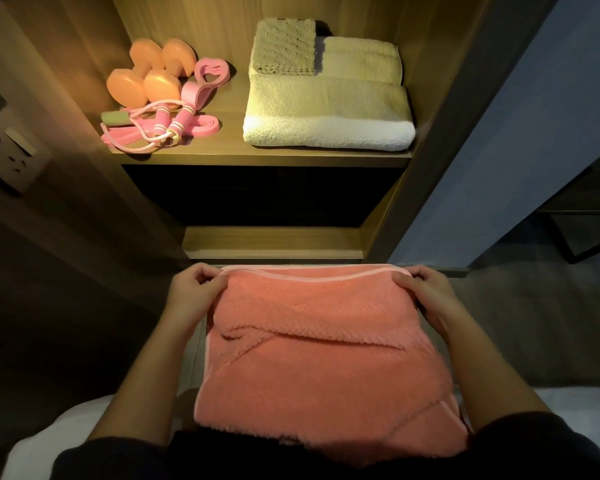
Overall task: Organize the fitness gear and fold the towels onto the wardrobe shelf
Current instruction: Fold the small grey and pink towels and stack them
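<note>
Right now my left grip (193, 292) and right grip (421, 292) each pinch a far corner of the pink towel (319, 362) stretched between them; I'd keep the edges level before folding.

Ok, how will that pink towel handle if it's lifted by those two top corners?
Probably floppy: the pink towel sags and creases between the left hand and right hand. Its plush pile looks grippy, not slippery. Lifted by the corners alone, its loose folds would likely fall open.
</note>
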`<action>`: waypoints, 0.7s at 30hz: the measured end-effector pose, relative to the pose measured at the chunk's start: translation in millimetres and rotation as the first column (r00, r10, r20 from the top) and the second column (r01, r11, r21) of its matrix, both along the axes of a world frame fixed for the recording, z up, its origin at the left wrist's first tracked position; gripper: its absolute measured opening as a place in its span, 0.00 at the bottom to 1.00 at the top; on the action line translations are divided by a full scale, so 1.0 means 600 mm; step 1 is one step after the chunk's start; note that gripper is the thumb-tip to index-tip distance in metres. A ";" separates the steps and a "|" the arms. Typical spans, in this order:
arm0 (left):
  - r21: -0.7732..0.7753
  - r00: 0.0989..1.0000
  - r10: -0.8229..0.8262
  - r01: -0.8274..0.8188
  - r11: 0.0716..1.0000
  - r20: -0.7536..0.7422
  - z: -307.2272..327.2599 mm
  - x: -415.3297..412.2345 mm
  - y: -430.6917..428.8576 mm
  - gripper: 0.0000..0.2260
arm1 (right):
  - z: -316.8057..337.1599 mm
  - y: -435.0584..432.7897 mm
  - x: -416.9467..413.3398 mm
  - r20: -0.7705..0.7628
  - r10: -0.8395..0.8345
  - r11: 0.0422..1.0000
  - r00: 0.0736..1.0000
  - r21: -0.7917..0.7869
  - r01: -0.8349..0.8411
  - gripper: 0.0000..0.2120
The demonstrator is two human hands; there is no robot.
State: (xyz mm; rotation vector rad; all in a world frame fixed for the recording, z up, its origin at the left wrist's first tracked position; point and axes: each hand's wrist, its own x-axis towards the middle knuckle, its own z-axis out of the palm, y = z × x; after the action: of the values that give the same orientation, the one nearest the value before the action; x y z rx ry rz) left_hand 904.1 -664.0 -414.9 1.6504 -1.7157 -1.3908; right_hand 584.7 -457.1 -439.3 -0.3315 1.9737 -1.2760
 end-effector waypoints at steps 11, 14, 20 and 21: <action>0.151 0.959 -0.283 0.278 0.949 0.009 0.083 0.009 -0.028 0.05 | 0.069 -0.011 -0.026 0.310 0.256 0.966 0.916 -0.105 -0.234 0.09; 0.144 0.960 -0.260 0.274 0.951 -0.108 0.100 0.013 -0.024 0.10 | 0.084 -0.005 -0.031 0.268 0.227 0.972 0.936 -0.114 -0.203 0.06; -0.127 0.989 -0.135 0.126 0.984 -0.067 0.122 -0.024 -0.022 0.10 | 0.128 -0.021 -0.032 -0.412 0.285 0.956 0.865 0.052 -0.290 0.13; -0.179 0.994 -0.101 0.091 0.980 -0.049 0.131 -0.031 -0.028 0.10 | 0.142 -0.024 -0.037 -0.465 0.318 0.943 0.827 0.063 -0.327 0.11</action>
State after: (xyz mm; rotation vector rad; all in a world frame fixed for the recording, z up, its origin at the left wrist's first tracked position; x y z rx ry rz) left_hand 885.4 -680.8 -336.3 1.4362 -1.8491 -1.2733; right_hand 562.8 -471.4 -353.9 -1.0260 2.1740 -1.0579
